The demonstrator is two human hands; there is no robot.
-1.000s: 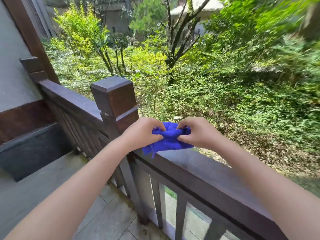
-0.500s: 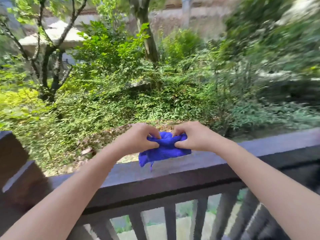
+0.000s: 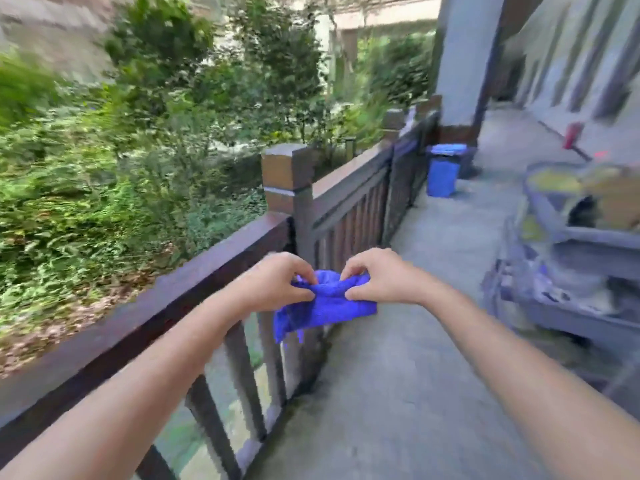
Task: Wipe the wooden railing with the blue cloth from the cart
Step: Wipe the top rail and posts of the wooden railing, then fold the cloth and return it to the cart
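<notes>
Both hands hold the bunched blue cloth (image 3: 327,304) in the air over the walkway, just right of the wooden railing (image 3: 166,299). My left hand (image 3: 277,284) pinches its left edge and my right hand (image 3: 374,280) pinches its right edge. The cloth hangs below the fingers and does not touch the rail. The dark brown railing runs from the lower left up to a square post (image 3: 287,178), then on toward the back. The grey cart (image 3: 568,271) stands at the right edge, blurred.
A concrete walkway (image 3: 415,358) runs between railing and cart. A blue bin (image 3: 445,169) stands by the railing farther back, next to a white pillar (image 3: 464,60). Green shrubs (image 3: 121,150) fill the ground beyond the railing. A building wall lines the right side.
The view has swung to the right, from the garden to along the walkway. Both hands have lifted the cloth off the rail top and carried it over the walkway.
</notes>
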